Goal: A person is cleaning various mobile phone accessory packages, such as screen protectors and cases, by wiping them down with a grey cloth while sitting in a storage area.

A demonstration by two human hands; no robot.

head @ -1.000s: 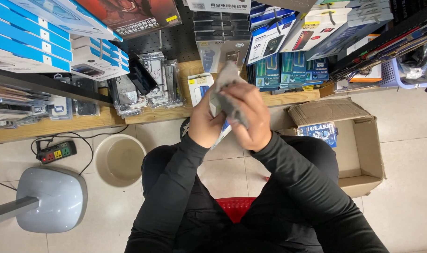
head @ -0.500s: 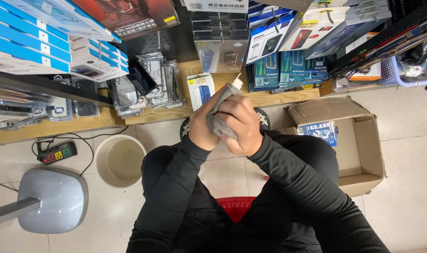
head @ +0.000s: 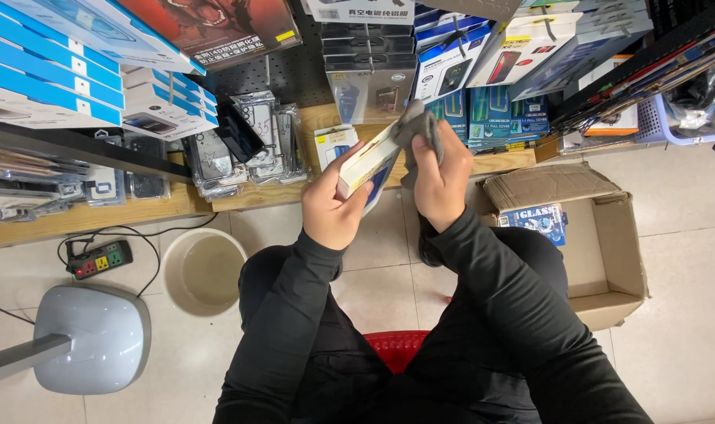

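Note:
My left hand [head: 335, 206] grips a flat white packaged box [head: 371, 161] with a yellow edge, tilted up toward the shelf. My right hand [head: 440, 179] holds a crumpled grey cloth [head: 417, 129] pressed against the upper end of that box. Both arms wear black sleeves and reach forward over my knees. I sit on a red stool [head: 396, 347], seen between my legs.
A wooden shelf [head: 98, 216] ahead holds stacked blue and white boxes [head: 51, 71] and hanging phone-case packets [head: 255, 137]. An open cardboard box [head: 601, 235] with a blue packet lies at right. A beige bucket [head: 204, 271], a power strip [head: 98, 257] and a grey fan base [head: 90, 338] stand at left.
The hands have drawn slightly apart: the left now shows the white box tilted up, and the right has shifted the cloth to the box's upper end.

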